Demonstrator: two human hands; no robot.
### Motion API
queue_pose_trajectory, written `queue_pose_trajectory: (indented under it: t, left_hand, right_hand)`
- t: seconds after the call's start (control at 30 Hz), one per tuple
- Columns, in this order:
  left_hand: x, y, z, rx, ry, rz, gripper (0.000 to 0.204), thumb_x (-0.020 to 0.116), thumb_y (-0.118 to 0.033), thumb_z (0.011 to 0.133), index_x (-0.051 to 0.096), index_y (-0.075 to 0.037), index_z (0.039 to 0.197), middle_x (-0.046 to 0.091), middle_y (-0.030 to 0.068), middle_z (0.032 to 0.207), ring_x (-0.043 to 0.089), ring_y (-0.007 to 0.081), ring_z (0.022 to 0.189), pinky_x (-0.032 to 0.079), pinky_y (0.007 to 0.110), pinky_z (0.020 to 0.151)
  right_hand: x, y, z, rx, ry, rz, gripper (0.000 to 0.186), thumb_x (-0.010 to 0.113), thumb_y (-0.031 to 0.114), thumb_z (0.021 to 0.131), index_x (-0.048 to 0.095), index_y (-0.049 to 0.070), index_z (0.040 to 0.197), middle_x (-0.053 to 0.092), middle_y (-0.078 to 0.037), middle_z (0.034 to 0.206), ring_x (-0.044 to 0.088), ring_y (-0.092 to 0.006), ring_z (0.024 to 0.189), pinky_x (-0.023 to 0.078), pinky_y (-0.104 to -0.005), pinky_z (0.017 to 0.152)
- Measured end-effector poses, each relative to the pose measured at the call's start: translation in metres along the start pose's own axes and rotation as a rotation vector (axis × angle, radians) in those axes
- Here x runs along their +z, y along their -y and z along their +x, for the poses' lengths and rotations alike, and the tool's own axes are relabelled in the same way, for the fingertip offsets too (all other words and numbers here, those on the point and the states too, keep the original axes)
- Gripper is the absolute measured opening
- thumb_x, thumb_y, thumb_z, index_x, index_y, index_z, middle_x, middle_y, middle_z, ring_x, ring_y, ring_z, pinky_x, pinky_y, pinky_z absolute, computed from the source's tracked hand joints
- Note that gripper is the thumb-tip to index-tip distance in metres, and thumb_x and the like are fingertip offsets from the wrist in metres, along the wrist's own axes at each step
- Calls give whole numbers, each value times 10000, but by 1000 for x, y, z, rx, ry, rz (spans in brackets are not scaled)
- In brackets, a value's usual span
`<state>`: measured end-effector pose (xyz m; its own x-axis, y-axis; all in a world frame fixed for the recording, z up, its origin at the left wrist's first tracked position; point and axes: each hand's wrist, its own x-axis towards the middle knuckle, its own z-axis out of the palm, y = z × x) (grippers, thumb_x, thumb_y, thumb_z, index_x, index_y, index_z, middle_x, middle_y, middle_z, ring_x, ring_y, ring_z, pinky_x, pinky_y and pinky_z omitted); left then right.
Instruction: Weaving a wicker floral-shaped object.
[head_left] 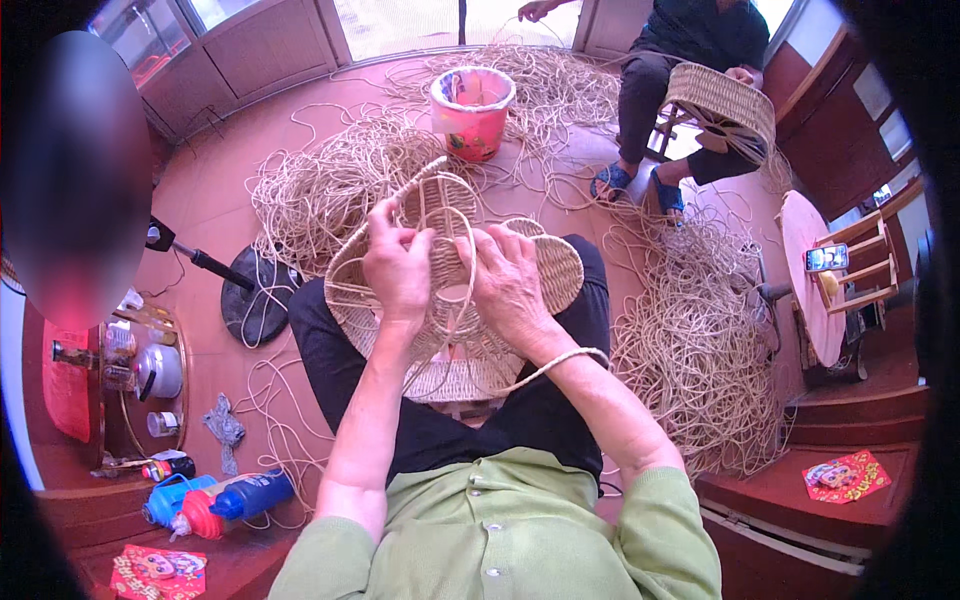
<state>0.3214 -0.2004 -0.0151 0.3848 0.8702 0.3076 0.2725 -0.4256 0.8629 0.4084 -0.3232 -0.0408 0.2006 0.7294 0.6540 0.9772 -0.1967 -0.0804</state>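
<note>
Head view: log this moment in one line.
left hand: gripping woven cordwork; right hand: touching woven cordwork; cord strand: across right forearm; pink bucket: beyond hands

The woven piece (445,318) is straw-beige, the shirt (450,530) pale green.

Single head-worn fisheye view, downward and forward from above, lap (425,437) close below, floor (212,225) farther off.

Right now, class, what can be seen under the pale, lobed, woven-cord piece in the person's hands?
The person's black trousers show past both sides of the pale, lobed, woven-cord piece. It covers the middle, so what supports it there cannot be seen.
</note>
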Motion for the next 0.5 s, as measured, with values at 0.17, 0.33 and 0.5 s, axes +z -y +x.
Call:
queue_pose_trajectory:
  t: [0.17, 0.33, 0.5]
  left_hand:
    - [-23, 29, -4, -308, -36, -736, 352, 687, 56, 830, 538, -84, 1117, 648, 76, 811, 556, 110, 620, 464, 260, 549]
    - [-77, 39, 6, -566, 354, -1676, 74, 554, -96, 964, 579, -57, 1022, 420, -26, 638, 337, 105, 520, 317, 259, 501]
    - [-226, 105, 21, -798, 38, -1100, 182, 595, -293, 983, 607, -112, 965, 337, -84, 548, 333, 25, 424, 268, 214, 387]
  right_hand:
    - [1, 6, 3, 56, -64, 6, 440, 669, 134, 766, 624, 63, 1197, 577, -66, 1198, 519, -275, 1151, 400, -446, 935]
    - [-2, 17, 21, -10, -149, 133, 344, 717, 109, 746, 662, 112, 1085, 633, -27, 1060, 570, -255, 1056, 398, -418, 905]
    - [20, 18, 41, 2, -197, 183, 72, 643, 167, 770, 639, 156, 841, 598, 26, 835, 593, -187, 878, 412, -381, 807]
